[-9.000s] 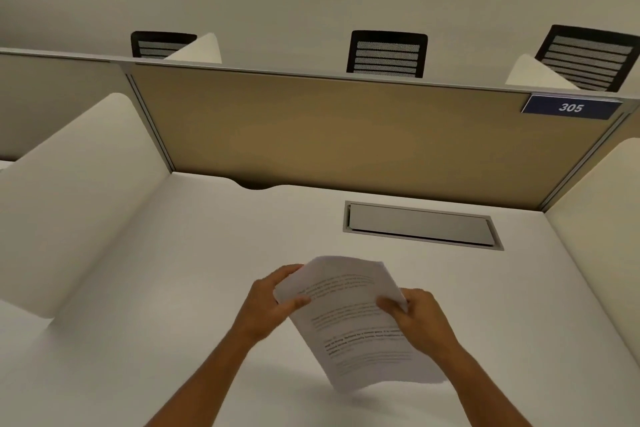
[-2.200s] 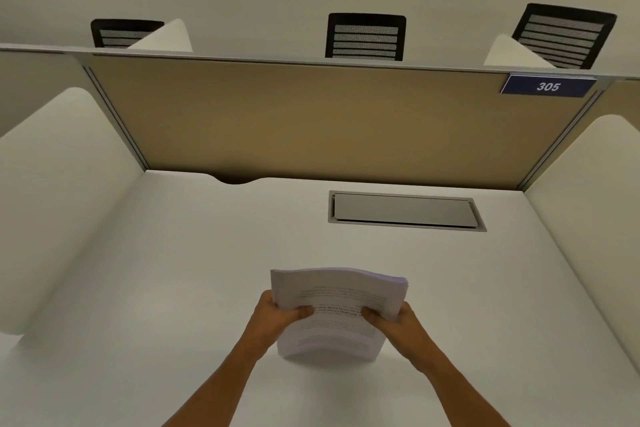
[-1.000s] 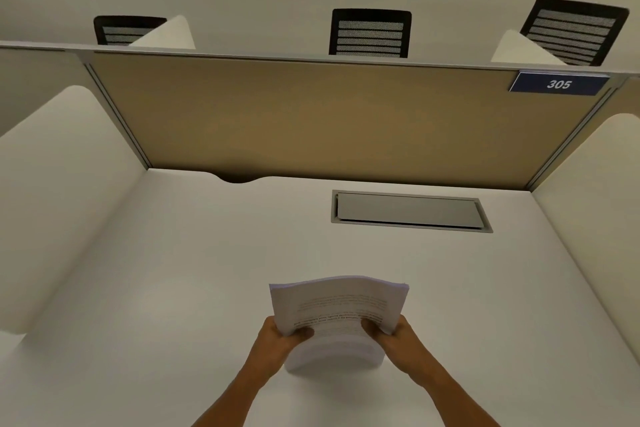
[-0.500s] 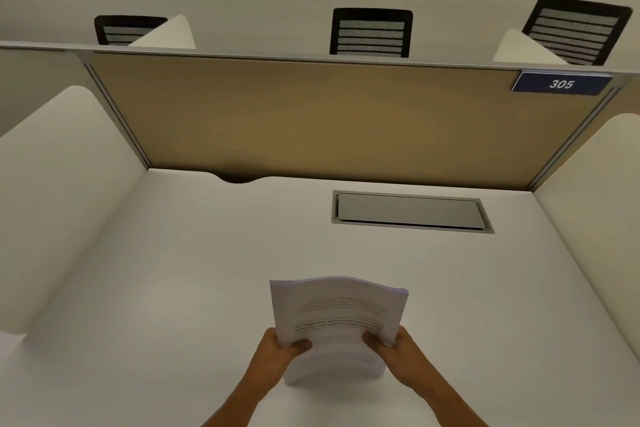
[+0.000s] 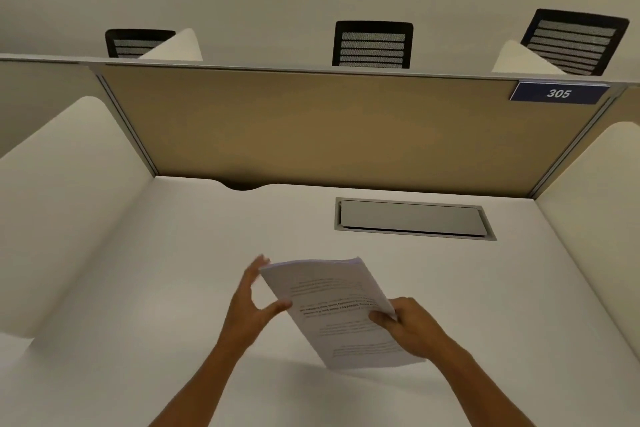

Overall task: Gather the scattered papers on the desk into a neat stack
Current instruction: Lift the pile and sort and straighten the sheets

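Half a second ago both hands pinched the lower edge of the upright stack; now the sheaf has swung round, tilted with its top toward the upper left of the frame, and the left hand has let go.

At the lower centre-right, the right hand (image 5: 410, 328) is closed on the stack of papers (image 5: 341, 308), thumb on the printed face and fingers behind, clamped along its right edge. It alone carries the sheaf, which hangs above the desk (image 5: 166, 274) with its lower corner near the surface; whether that corner touches I cannot tell. The left hand (image 5: 251, 305) is spread wide just left of the stack, thumb reaching toward the left edge and blurred fingertips up by the top corner, holding nothing.

Outward from there, the desktop is bare of loose sheets as far as the frame shows. A grey cable hatch (image 5: 412, 218) sits in the upper right of the desk, before the tan partition (image 5: 311, 128).

My judgement is that gathering is finished and squaring is in hand: the sheaf is being turned to true another side. The next move calls for the left hand to close on the free edge, both hands to tap that side against the desk, then to lay the stack flat.
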`<state>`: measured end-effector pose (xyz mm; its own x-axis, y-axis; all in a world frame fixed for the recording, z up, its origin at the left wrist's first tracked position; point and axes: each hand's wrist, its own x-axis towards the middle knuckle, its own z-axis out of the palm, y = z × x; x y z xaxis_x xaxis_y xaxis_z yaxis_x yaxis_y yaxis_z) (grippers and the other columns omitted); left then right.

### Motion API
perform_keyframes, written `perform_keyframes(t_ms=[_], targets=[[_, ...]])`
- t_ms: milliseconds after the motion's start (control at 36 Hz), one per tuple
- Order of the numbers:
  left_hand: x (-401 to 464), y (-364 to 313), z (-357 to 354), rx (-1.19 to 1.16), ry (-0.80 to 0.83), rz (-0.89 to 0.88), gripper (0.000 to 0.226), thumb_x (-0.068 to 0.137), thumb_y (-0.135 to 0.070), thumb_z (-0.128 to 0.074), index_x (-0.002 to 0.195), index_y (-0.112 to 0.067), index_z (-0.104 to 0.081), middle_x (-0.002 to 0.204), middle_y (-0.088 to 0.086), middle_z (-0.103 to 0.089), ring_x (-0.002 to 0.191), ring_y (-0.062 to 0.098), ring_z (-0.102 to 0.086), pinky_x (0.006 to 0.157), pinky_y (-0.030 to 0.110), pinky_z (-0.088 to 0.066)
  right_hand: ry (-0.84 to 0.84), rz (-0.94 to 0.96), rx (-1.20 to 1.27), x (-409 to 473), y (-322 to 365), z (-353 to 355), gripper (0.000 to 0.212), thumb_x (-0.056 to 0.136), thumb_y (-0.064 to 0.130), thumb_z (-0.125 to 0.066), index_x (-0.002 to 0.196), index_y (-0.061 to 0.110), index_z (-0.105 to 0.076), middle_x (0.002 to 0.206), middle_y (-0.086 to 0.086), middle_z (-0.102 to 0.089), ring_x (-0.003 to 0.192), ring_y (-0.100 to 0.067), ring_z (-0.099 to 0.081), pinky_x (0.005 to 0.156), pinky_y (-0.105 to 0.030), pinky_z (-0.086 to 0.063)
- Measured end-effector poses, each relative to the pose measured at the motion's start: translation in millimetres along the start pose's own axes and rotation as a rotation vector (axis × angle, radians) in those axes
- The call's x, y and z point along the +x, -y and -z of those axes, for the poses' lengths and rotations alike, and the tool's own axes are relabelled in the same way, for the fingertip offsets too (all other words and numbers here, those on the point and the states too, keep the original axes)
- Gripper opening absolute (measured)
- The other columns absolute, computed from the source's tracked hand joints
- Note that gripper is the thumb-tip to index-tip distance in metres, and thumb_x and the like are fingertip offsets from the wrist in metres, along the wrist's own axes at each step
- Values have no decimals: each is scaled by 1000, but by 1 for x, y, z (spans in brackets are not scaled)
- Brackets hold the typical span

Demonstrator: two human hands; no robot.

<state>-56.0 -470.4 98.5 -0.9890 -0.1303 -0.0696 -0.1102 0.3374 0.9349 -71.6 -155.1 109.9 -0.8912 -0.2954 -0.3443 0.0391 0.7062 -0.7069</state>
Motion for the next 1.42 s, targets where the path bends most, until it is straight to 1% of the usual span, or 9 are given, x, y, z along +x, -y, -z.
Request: perform_keyframes(t_ms=[83, 167, 222, 278, 389, 694, 806, 944, 1417], targets=[[12, -16, 7, 159, -53, -138, 116, 64, -43, -87, 152, -41, -10, 158, -26, -10, 144, 0, -13, 111, 29, -22, 19, 66, -182, 4, 14, 17, 25, 100, 34, -53, 107, 29, -76, 102, 9, -77, 82, -13, -69, 67, -21, -53], [22, -40, 8, 300, 110, -200, 100, 69, -54, -80, 146, -55, -16, 162, -22, -10, 150, 9, -1, 115, 37, -13, 44, 105, -386, 8, 29, 28, 28, 100, 34, -49, 114, 28, -73, 110, 2, -76, 84, -19, -66, 68, -29, -53], [27, -53, 5, 329, 276, -224, 66, 74, -51, -76, 129, -63, -41, 149, -24, -42, 144, 8, -34, 118, 41, -31, 61, 135, -482, 10, 39, 32, 32, 99, 35, -48, 119, 29, -71, 114, 0, -76, 85, -19, -65, 65, -25, -49], [26, -64, -3, 305, 379, -184, 35, 75, -45, -73, 101, -65, -61, 112, -33, -67, 106, -2, -65, 94, 31, -57, 81, 151, -527, 12, 47, 34, 34, 97, 35, -49, 124, 30, -69, 116, -1, -75, 85, -19, -65, 67, -23, -50], [21, -64, -14, 147, 328, -134, 27, 80, -23, -76, 75, -49, -75, 77, -22, -75, 72, -1, -69, 63, 14, -52, 105, 151, -546, 12, 52, 41, 34, 95, 36, -51, 125, 32, -69, 116, 0, -75, 86, -18, -69, 75, -26, -58], [-2, -35, -12, -124, 105, 112, 10, 65, -32, -78, 73, -38, -79, 71, -9, -77, 66, 4, -70, 54, 13, -51, -2, 61, -79, -2, 2, 74, 16, 88, 31, -71, 97, 43, -72, 92, 25, -72, 86, -3, -70, 66, -11, -54], [-4, -23, -9, -148, 82, 161, 13, 64, -35, -79, 77, -39, -79, 76, -9, -78, 69, 5, -71, 53, 14, -52, -136, 13, 210, -7, -24, 63, 18, 86, 17, -77, 87, 36, -80, 87, 10, -80, 85, -10, -73, 71, -21, -58], [-5, -12, -10, -197, 51, 213, 13, 65, -33, -78, 78, -35, -79, 75, -6, -78, 68, 8, -72, 51, 14, -51, -130, -10, 621, -14, -39, 34, 29, 83, 20, -79, 112, 19, -77, 107, -7, -79, 103, -23, -74, 82, -27, -58], [-2, 41, -2, -162, 114, 300, 26, 74, -10, -83, 99, -14, -77, 90, 5, -79, 87, 23, -74, 66, 22, -59, -128, -87, 597, 0, -43, -19, 18, 91, 14, -73, 97, 28, -82, 94, 1, -81, 87, -7, -74, 72, -17, -55]])
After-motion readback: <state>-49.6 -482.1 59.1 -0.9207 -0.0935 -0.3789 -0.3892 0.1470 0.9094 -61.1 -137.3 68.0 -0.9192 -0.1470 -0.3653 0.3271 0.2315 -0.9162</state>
